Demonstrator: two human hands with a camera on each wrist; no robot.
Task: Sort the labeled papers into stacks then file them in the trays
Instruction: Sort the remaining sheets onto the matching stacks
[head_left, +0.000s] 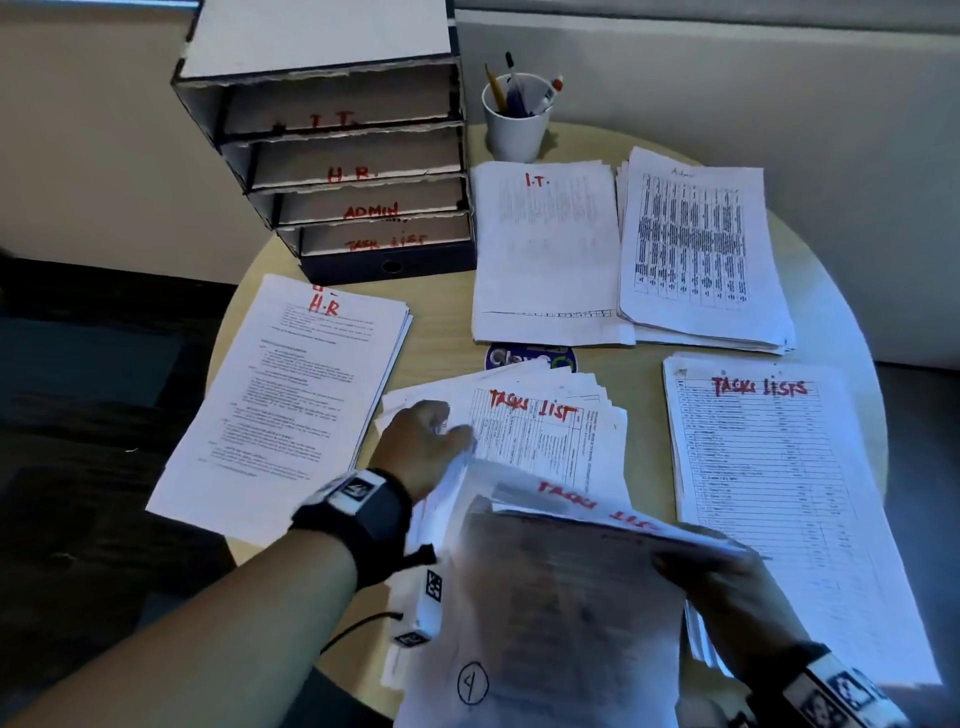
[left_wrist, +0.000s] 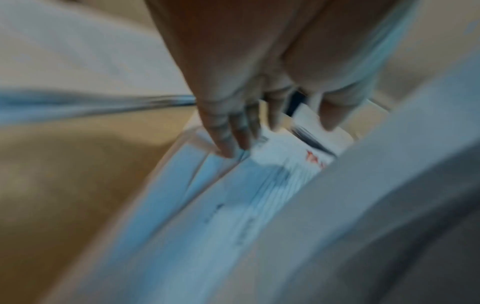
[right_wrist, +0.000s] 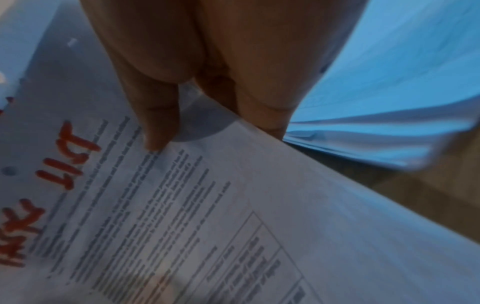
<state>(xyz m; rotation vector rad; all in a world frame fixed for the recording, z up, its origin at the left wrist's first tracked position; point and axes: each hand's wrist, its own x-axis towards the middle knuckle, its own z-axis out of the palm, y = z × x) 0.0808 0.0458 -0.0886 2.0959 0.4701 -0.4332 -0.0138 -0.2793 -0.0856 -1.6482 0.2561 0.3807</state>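
Round table (head_left: 644, 358), sorting step: right hand (head_left: 727, 587) pinches a task-list sheet (head_left: 571, 587), left hand (head_left: 421, 441) flat on the unsorted pile (head_left: 545, 426); next, the task-list stack (head_left: 769, 457).

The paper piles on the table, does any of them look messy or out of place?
Yes. The middle pile under the left hand is fanned out, its sheets skewed with corners poking past each other. The H.R. pile lies tilted but fairly tidy. The I.T. pile and the Tasks Lists pile look neat.
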